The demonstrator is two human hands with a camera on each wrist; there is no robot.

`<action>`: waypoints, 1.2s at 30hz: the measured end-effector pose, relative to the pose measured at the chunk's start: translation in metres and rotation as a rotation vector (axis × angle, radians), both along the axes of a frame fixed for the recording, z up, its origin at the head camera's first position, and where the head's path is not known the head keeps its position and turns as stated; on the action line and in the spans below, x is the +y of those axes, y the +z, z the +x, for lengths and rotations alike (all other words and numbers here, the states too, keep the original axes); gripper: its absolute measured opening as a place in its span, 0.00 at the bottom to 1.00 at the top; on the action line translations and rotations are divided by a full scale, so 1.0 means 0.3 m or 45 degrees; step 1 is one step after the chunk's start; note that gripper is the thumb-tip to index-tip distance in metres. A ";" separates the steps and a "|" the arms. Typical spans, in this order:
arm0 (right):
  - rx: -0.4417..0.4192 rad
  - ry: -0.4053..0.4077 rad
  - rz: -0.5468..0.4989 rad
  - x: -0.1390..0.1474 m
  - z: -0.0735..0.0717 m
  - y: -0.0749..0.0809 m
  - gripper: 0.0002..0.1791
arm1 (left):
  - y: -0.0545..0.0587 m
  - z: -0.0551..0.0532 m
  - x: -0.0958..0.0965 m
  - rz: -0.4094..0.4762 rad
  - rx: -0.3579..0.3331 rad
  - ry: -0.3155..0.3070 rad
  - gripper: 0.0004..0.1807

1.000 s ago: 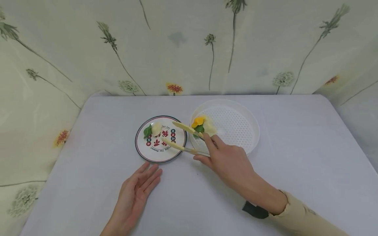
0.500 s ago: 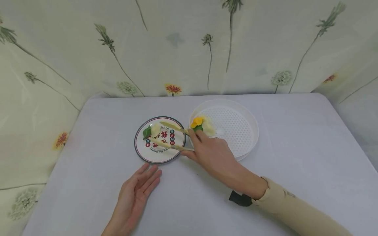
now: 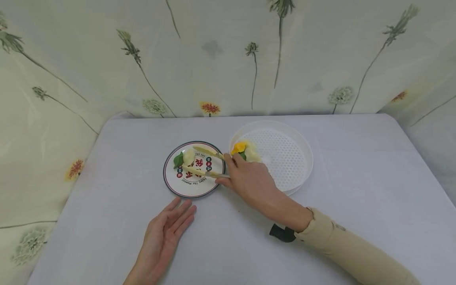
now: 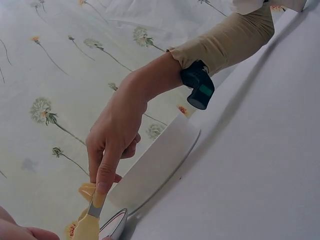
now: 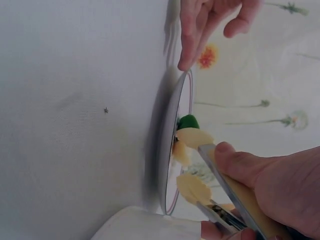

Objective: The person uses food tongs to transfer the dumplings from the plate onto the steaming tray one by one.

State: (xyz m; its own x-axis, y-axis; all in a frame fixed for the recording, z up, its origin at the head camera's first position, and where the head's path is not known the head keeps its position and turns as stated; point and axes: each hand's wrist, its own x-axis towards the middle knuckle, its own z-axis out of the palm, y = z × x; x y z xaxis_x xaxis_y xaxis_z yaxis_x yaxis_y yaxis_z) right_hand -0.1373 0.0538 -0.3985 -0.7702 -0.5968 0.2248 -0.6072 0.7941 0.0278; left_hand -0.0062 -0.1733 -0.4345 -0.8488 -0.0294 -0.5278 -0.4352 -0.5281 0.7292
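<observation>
In the head view my right hand (image 3: 253, 182) holds a pair of tongs (image 3: 195, 171) with pale yellow tips. The tongs' arms are spread over the round patterned plate (image 3: 172, 178). On the plate's left part lie a cream-coloured soft-looking piece (image 3: 189, 157) and a green piece (image 3: 178, 160); their kind is unclear. The tips are beside the cream piece; whether they touch it cannot be told. My left hand (image 3: 167, 229) has its fingers extended at the plate's near rim. In the right wrist view a fingertip of the left hand (image 5: 210, 25) meets the rim.
Right of the plate stands a round white perforated tray (image 3: 285, 152). Inside its left side lie a yellow piece (image 3: 239, 147), a green piece and a cream piece (image 3: 253, 153). A white cloth (image 3: 356, 178) covers the table, with a flower-printed curtain (image 3: 231, 79) behind.
My right hand has moved left with the spread tongs, bringing their tips from the plate's right part to beside the cream piece. My left hand has stayed at the rim.
</observation>
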 end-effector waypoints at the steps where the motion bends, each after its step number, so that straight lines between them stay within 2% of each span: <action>1: 0.005 0.002 0.002 -0.001 -0.002 -0.001 0.40 | 0.000 -0.001 0.000 -0.001 0.000 -0.001 0.32; 16: 0.005 0.019 0.029 -0.008 -0.040 -0.008 0.37 | -0.001 -0.005 -0.001 -0.005 0.011 -0.002 0.33; 27: 0.075 0.012 0.011 0.002 -0.030 -0.008 0.35 | 0.004 -0.003 -0.002 -0.005 0.011 -0.011 0.33; 36: 0.054 -0.005 -0.035 0.031 -0.007 0.026 0.37 | 0.000 -0.003 -0.003 0.008 0.011 0.011 0.33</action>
